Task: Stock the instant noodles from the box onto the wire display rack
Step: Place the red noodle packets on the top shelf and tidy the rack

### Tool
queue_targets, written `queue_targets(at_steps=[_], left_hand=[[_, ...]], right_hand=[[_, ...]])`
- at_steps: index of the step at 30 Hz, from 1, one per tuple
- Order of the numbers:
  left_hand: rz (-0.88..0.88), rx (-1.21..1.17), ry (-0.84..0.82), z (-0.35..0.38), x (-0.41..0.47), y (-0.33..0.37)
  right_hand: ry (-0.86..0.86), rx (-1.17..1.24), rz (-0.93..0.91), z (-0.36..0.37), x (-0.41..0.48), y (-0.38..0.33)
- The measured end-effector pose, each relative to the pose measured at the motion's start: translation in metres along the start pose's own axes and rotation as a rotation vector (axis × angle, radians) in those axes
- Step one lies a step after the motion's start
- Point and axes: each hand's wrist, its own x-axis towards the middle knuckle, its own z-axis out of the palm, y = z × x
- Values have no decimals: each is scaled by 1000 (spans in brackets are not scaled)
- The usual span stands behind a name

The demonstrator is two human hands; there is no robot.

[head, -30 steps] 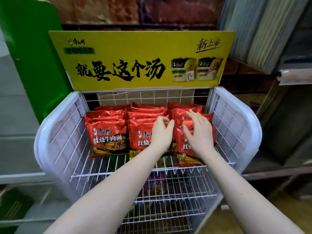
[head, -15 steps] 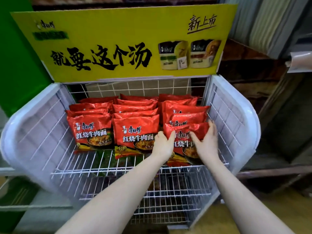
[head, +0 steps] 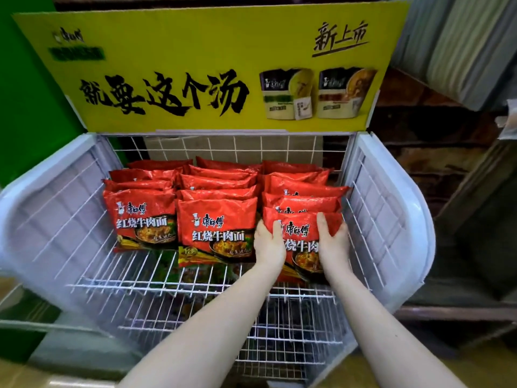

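Note:
Three rows of red instant noodle packets lie overlapped on the top shelf of the white wire display rack point(head: 84, 208). The front packet of the right row point(head: 300, 236) is held from both sides. My left hand point(head: 270, 242) grips its left edge with the thumb over the front. My right hand point(head: 331, 242) grips its right edge, thumb on the face of the packet. The front packets of the left row point(head: 140, 217) and middle row point(head: 216, 228) lie untouched. The box is not in view.
A yellow cardboard header sign point(head: 195, 65) stands behind the shelf. White plastic side panels point(head: 391, 214) close both ends of the rack. Lower wire shelves point(head: 279, 340) show below. A green panel point(head: 25, 121) stands at left; dark shelving at right.
Both hands have slid from the upper middle of the packets down and right to the front packet of the right row, and they now grip its two edges. The camera has moved closer.

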Motion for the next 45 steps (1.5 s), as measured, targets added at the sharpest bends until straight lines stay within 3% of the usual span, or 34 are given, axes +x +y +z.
queue_targets(at_steps=[15, 28, 34, 37, 41, 45], left_hand=[[197, -84, -66, 1, 28, 13], [214, -7, -76, -11, 10, 40], [615, 328, 22, -20, 5, 61], [782, 683, -33, -24, 20, 72], [758, 1150, -193, -34, 42, 76], [681, 1298, -186, -37, 37, 71]], right_hand=[[74, 105, -125, 17, 24, -12], [47, 25, -111, 3, 17, -6], [158, -595, -516, 4, 12, -38], [115, -876, -627, 12, 20, -57], [-47, -1126, -518, 18, 32, -64], [-136, -1202, -544, 17, 29, -59]])
